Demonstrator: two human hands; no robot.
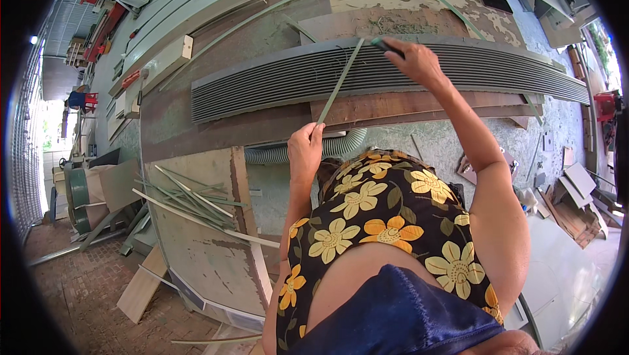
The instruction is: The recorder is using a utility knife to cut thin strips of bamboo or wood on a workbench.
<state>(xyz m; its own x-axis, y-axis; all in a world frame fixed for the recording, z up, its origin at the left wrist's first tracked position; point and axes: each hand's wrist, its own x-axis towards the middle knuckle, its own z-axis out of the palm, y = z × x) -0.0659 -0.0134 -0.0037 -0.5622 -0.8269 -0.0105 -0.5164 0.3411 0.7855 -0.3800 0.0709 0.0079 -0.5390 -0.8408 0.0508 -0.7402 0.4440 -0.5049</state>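
A thin pale-green strip [341, 86] slants away from me over a long grey grooved panel [262, 93]. Its near end is pinched in the fingers of my left hand [306, 148], just off the panel's near edge. Past the panel's middle, my right hand [418, 63] is closed round a small dark-handled tool with a green tip [388, 47]. That tip is beside the strip's far end; whether the two touch I cannot tell. The tool's exact kind is too small to make out.
Brown boards [419, 107] lie under the panel on the worktable. More green strips [190, 191] are heaped on a worn side board [203, 230] at left. A ribbed grey hose [301, 150] runs below the table edge. Wood offcuts [576, 191] lie at right.
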